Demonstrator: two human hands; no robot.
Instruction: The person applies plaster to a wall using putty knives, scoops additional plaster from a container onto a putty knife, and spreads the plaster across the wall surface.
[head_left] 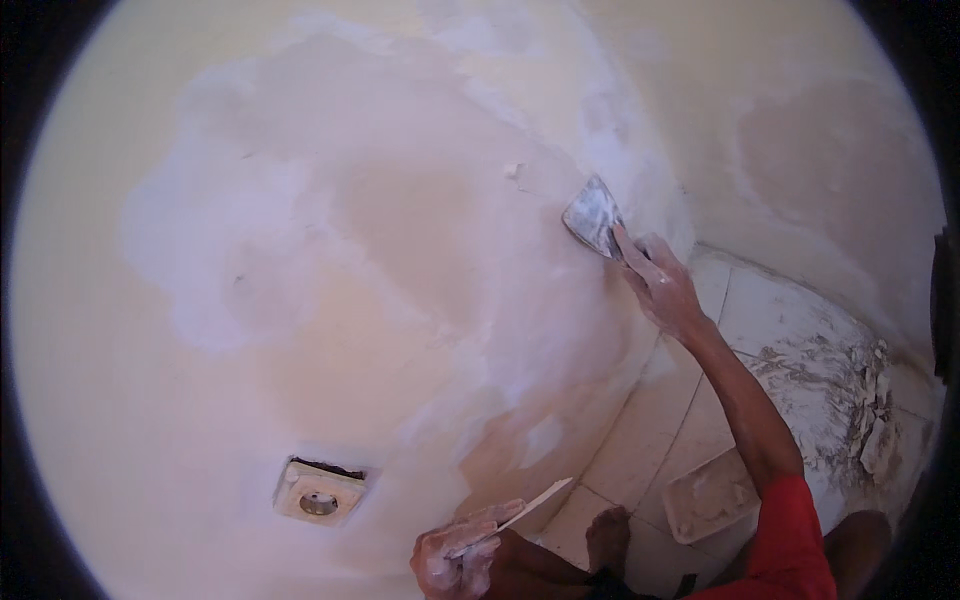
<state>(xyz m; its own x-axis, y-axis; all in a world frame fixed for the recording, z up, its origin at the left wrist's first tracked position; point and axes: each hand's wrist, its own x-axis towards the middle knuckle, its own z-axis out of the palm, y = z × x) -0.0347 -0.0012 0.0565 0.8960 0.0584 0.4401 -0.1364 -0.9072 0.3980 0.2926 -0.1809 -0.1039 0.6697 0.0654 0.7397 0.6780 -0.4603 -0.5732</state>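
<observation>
Metal, smeared white, shows on the putty knife (pixel 594 217) in our right hand (pixel 660 285), whose grip is closed around the handle, a finger laid along toward the blade. Its broad edge faces up and left over the patched wall (pixel 130 430); whether it presses on the surface we cannot tell. To the left of that edge a wide stretch of wall runs on, while on the right the corner with the next wall is near. Low down, our left hand (pixel 455 560), coated in white, has its grip closed on a thin pale flat piece (pixel 540 503), its edge pointing up and right, near the foot of the wall. The socket (pixel 320 490) sits left of that hand, well apart, with a dark gap along its top edge. Right of our bare foot (pixel 607 540), a shallow tray (pixel 678 520) lies on the tiled floor (pixel 640 430), just beside our red sleeve (pixel 790 540).
</observation>
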